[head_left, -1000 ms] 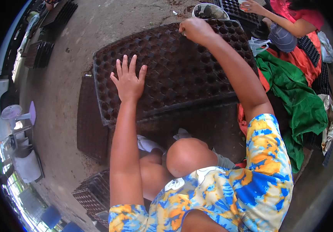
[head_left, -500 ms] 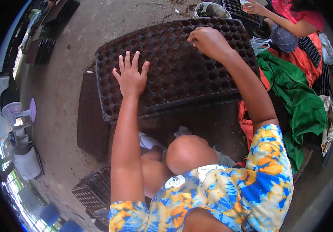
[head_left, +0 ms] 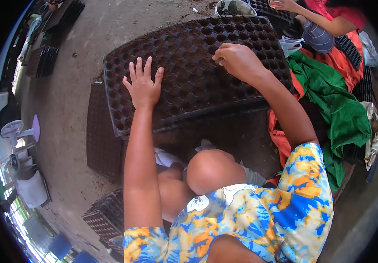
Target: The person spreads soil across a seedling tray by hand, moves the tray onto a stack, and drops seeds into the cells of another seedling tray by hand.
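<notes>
Tray [head_left: 189, 79]: dark, many-celled, lying slightly askew in front of the person's knees [head_left: 215, 171]. Dark crumbly soil over it and in cells; hollows show clearest toward the far right. What bears it: hidden, cannot tell.

Left hand [head_left: 144, 90]: palm down on the tray's left part, fingers spread wide, nothing held. Right hand [head_left: 237, 63]: over the right half, fingers drawn narrow, tips close to the cells. A small greyish bit shows at the tips; cannot tell whether it is held, or what it is.

Close by: another tray [head_left: 103, 131] low at the left, beside the first. Tray stack [head_left: 105, 215] nearer the body, on the floor [head_left: 68, 114]. Bucket [head_left: 217, 9] just beyond the far edge. Plastic bag [head_left: 289, 45] and green cloth [head_left: 338, 105] off the right side. Another person [head_left: 340, 26] sits farther up right; fan [head_left: 12, 129] well off left.

Risks, my judgement: lopsided weight from the left hand could tilt or slide the tray. Fingertips dragging across cell rims could scatter soil or smear it out of cells. Too deep a push could crush thin walls. The bucket's nearness invites a knock if the tray shifts outward.
</notes>
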Action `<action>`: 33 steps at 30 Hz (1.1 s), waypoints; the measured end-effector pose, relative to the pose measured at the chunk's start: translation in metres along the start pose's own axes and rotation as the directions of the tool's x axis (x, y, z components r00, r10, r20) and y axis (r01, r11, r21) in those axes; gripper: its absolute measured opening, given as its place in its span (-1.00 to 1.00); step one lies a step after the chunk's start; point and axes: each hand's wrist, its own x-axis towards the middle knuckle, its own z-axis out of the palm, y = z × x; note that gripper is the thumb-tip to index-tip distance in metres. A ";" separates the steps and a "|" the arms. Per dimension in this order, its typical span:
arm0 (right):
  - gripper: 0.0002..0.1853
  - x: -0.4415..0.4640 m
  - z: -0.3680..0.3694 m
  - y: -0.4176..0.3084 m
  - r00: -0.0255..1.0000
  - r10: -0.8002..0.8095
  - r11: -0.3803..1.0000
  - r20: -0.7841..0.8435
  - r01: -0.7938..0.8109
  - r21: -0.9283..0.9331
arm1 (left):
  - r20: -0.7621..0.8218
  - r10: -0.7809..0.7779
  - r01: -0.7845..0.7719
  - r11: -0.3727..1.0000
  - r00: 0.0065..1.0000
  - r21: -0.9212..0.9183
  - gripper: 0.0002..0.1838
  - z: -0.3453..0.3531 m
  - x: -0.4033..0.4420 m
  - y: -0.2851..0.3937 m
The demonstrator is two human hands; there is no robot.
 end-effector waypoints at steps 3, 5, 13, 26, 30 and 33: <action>-0.84 -0.013 0.018 -0.001 0.999 0.000 1.000 0.042 0.000 0.009 | -0.008 -0.005 0.005 1.000 1.000 0.001 -0.43 0.001 0.000 0.000; -0.84 -0.018 0.028 -0.001 0.999 -0.028 1.000 0.023 0.028 -0.007 | -0.002 0.000 0.000 1.000 1.000 -0.002 -0.42 0.000 0.001 0.001; -0.84 -0.045 0.020 -0.015 0.998 -0.046 0.999 0.038 0.045 0.025 | -0.003 0.006 -0.006 1.000 1.000 0.007 -0.40 0.000 0.001 0.001; -0.82 -0.072 0.004 -0.048 0.997 -0.053 0.998 0.053 0.051 0.032 | -0.013 0.011 -0.011 1.000 1.000 -0.007 -0.40 0.001 0.004 0.000; -0.80 -0.067 0.030 -0.056 0.992 -0.101 0.994 0.080 0.097 0.050 | -0.009 0.017 -0.017 1.000 1.000 -0.023 -0.40 0.000 0.000 0.001; -0.78 -0.060 0.019 -0.063 0.986 -0.092 0.995 0.141 0.085 0.056 | -0.002 0.003 -0.003 1.000 1.000 -0.014 -0.42 -0.001 -0.001 0.000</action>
